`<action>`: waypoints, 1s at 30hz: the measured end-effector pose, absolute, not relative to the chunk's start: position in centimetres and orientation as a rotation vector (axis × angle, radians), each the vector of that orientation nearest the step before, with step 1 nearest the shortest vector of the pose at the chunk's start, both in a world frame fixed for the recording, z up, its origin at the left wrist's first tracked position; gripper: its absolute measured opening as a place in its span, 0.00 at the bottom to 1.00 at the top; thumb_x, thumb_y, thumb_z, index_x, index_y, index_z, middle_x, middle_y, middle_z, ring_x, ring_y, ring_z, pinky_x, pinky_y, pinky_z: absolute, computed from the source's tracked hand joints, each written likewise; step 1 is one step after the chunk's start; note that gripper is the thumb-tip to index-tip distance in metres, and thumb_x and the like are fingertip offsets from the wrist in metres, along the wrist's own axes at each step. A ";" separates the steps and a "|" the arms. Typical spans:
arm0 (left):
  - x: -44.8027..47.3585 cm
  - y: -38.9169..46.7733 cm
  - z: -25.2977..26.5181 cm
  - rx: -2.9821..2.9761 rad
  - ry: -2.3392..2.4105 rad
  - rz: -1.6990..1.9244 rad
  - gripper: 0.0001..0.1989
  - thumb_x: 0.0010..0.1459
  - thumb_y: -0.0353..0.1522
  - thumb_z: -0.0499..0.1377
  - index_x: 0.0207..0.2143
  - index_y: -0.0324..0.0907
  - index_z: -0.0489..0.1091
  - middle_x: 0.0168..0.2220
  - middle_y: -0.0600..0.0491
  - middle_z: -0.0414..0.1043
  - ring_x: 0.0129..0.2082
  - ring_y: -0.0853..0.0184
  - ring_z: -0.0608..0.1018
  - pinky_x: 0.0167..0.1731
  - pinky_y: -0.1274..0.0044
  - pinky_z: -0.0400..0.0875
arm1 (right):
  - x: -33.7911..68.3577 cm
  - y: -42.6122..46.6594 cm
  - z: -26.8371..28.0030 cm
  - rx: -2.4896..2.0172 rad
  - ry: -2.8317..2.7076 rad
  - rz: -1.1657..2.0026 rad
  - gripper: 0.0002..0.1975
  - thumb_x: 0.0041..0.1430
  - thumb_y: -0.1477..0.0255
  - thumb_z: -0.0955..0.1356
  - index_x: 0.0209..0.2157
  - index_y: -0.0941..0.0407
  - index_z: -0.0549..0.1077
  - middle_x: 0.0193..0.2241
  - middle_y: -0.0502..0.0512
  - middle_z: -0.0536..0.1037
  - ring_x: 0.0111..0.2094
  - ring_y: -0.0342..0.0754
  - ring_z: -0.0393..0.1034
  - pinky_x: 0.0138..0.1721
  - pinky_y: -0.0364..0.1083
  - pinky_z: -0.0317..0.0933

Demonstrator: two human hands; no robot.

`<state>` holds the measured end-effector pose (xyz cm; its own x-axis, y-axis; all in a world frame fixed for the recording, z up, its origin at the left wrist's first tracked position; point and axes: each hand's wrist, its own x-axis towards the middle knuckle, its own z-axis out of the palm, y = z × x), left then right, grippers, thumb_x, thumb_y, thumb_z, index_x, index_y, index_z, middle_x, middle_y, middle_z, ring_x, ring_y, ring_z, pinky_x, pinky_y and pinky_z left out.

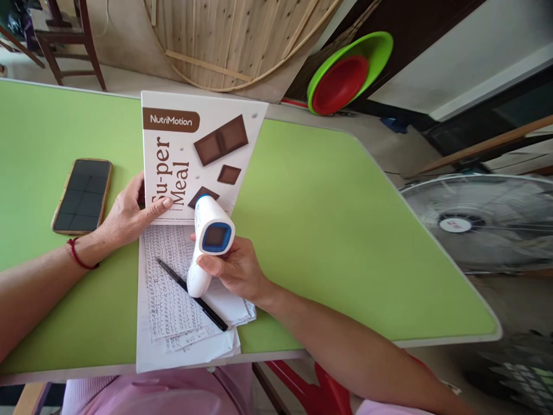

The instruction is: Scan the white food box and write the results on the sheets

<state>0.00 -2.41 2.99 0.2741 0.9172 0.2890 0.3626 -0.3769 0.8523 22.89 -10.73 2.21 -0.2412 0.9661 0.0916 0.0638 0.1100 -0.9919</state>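
My left hand [133,210] grips the lower left edge of a white box [207,138] printed "NutriMotion Su-per Meal", thumb on its front face. The box is tilted up above the green table [319,248]. In my right hand [237,268] is a white infrared thermometer [201,268], its small blue-framed screen facing me and its front end toward the box. The screen looks dark. Handwritten papers [168,300] lie beneath, partly hidden by the box and thermometer. A black pen [209,313] rests slantwise on the papers.
A phone [82,196] in a tan case lies left of my left hand. Beyond the table are a wooden chair [71,40], a round wooden board [242,34], green and red basins [341,83] and a fan [458,225] at the right edge.
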 end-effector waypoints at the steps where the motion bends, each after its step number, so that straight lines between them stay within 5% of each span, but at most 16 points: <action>1: 0.0 -2.4 2.9 1.883 1.142 1.067 0.33 0.60 0.62 0.65 0.47 0.43 0.70 0.46 0.43 0.81 0.47 0.46 0.83 0.45 0.58 0.82 | 22.9 -10.7 2.2 -1.060 -1.487 1.273 0.25 0.54 0.45 0.77 0.25 0.53 0.75 0.23 0.50 0.74 0.26 0.45 0.66 0.26 0.46 0.67; 20: -0.1 -2.3 2.8 1.887 1.175 1.060 0.37 0.58 0.64 0.65 0.50 0.42 0.71 0.49 0.41 0.81 0.48 0.44 0.83 0.46 0.56 0.83 | 24.0 -10.5 5.1 -1.164 -1.370 1.095 0.21 0.47 0.53 0.79 0.21 0.53 0.74 0.18 0.46 0.68 0.21 0.42 0.58 0.21 0.43 0.57; 30: -0.2 -2.5 4.3 1.883 1.191 1.062 0.37 0.54 0.60 0.71 0.54 0.44 0.74 0.51 0.46 0.81 0.49 0.47 0.83 0.48 0.60 0.82 | 26.6 -10.6 7.4 -1.099 -1.606 0.872 0.13 0.53 0.63 0.77 0.24 0.53 0.74 0.19 0.45 0.70 0.22 0.42 0.61 0.23 0.44 0.59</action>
